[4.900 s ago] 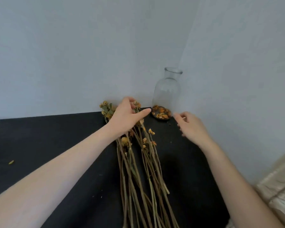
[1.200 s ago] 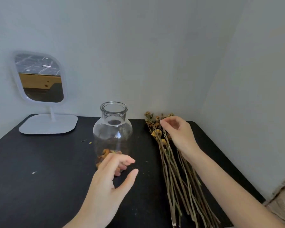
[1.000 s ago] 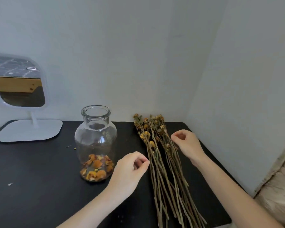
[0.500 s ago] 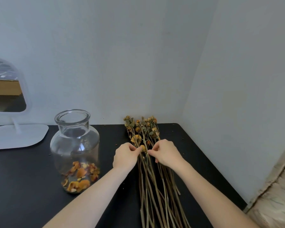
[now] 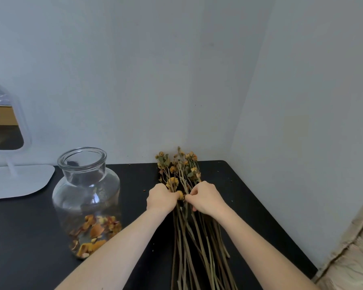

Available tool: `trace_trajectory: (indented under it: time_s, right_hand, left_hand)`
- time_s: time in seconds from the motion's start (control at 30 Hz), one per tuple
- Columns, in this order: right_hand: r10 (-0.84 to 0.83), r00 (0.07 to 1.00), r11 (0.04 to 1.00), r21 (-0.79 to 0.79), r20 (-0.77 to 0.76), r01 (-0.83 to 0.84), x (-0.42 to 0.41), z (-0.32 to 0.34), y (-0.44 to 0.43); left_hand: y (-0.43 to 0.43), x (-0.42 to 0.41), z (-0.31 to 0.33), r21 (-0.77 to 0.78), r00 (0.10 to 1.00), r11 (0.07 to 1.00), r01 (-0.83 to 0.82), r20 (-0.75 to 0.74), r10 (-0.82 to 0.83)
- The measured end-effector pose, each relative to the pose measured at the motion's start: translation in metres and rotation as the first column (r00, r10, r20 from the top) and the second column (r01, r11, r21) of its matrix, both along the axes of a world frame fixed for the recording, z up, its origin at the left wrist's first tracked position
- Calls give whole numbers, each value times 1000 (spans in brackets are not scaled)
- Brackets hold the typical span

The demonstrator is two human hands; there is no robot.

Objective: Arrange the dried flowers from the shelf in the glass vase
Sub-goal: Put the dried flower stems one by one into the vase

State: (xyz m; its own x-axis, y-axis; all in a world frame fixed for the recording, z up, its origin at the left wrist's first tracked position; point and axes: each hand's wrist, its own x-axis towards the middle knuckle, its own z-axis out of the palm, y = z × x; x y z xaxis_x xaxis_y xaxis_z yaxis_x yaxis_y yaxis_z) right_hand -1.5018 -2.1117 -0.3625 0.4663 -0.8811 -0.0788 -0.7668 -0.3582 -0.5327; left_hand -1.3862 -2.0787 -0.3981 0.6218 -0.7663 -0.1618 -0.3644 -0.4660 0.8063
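Gripping dried flowers (image 5: 183, 170) with left hand (image 5: 160, 198) and right hand (image 5: 205, 198); fingertips hidden, stem ends cut off below.

The glass vase (image 5: 86, 197) has left the back corner on the right of the dried flowers (image 5: 182, 170) and now stands to their left; the left hand (image 5: 160, 198) — a second ago open beside the vase — has crossed to the bundle and curls round its stems; the right hand (image 5: 205, 198) has come down too, pinching stems just beside it.
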Motion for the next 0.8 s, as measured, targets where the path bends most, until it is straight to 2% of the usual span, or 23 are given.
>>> trace_trajectory:
  time_s: [0.17, 0.4, 0.6, 0.8]
  right_hand:
    - [10, 980, 1000, -24, 197, -5, -9, 17, -2]
    - [0, 911, 999, -35, 412, 16, -21, 51, -6]
    - [-19, 884, 1000, -10, 467, 27, -30, 63, -6]
    - [-30, 876, 999, -12, 480, 41, -34, 61, -4]
  left_hand:
    - [3, 0, 8, -94, 986, 995, -32, -168, 16]
    - [14, -4, 32, -256, 953, 965, -65, -304, -17]
    - [18, -7, 41, -283, 941, 953, -104, -338, 3]
    - [19, -15, 46, -278, 886, 951, -134, -464, -11]
